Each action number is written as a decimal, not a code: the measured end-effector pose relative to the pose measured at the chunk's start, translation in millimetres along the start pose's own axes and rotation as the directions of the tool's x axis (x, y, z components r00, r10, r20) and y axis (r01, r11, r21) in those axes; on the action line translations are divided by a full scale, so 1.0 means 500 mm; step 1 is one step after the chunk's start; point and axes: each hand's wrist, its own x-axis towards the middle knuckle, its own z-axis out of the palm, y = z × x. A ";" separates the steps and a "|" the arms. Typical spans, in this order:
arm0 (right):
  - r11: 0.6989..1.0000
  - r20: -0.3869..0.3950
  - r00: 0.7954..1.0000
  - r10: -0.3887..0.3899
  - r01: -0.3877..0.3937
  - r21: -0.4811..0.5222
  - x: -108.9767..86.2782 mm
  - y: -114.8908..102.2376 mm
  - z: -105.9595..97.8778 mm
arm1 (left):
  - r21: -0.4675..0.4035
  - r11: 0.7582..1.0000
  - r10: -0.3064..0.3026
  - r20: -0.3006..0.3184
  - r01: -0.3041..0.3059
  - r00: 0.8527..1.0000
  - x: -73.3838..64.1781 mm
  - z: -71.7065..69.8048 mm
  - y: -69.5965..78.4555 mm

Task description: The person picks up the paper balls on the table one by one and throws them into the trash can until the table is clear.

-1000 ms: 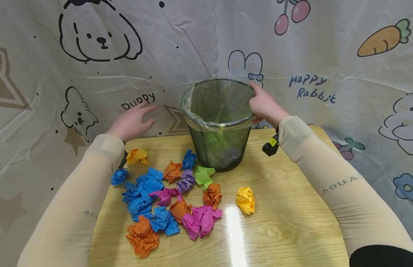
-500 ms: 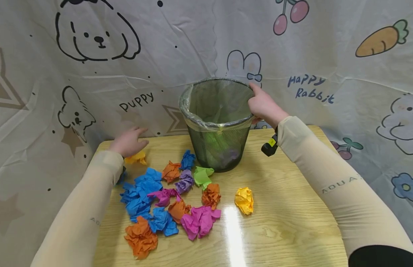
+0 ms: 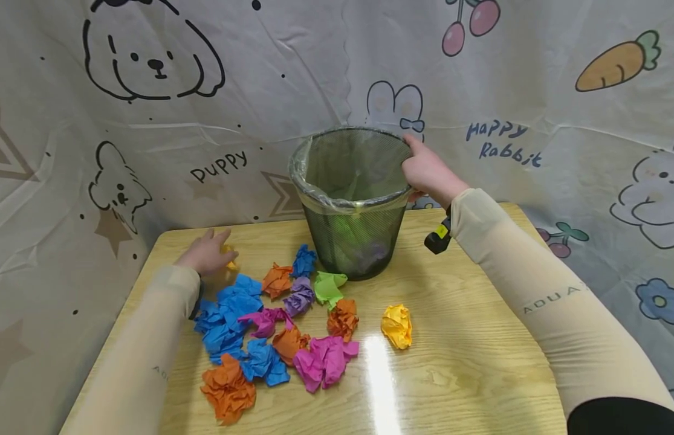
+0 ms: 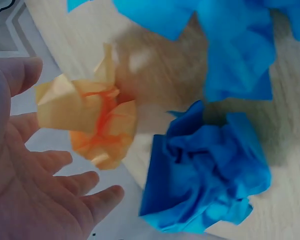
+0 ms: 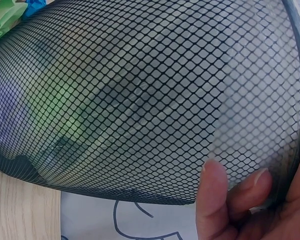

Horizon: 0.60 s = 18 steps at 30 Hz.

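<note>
With fingers spread, my left hand (image 3: 202, 254) is at a crumpled yellow paper ball (image 4: 100, 122) near the table's back left corner. In the left wrist view the fingers (image 4: 55, 161) are straight beside that ball, not closed round it. A blue paper ball (image 4: 205, 172) lies next to it, hidden under my arm in the head view. My right hand (image 3: 430, 174) grips the rim of a black mesh wastebasket (image 3: 321, 226), thumb on top and fingers against the outside mesh. A clear liner covers the rim, and green and purple paper shows through the mesh.
Several crumpled blue papers (image 3: 228, 314) lie left on the wooden table (image 3: 467, 338). Orange (image 3: 228, 389), pink (image 3: 327, 362), purple (image 3: 300, 297) and green (image 3: 330, 289) balls lie around them. Another yellow ball (image 3: 396, 326) sits right of these. A printed curtain (image 3: 293, 66) hangs behind.
My left hand has come down from in front of the curtain to the yellow paper ball at the back left. My right hand stays on the wastebasket's rim.
</note>
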 end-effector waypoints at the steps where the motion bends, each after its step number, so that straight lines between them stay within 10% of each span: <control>1: 1.000 0.001 1.000 -0.003 0.003 0.000 0.000 0.000 0.001 | -0.008 1.000 -0.006 0.006 0.006 1.000 -0.001 0.003 -0.001; 18: 1.000 -0.002 1.000 -0.018 0.018 -0.012 0.004 0.003 0.001 | -0.029 0.999 -0.010 0.114 0.013 0.993 0.009 0.045 -0.015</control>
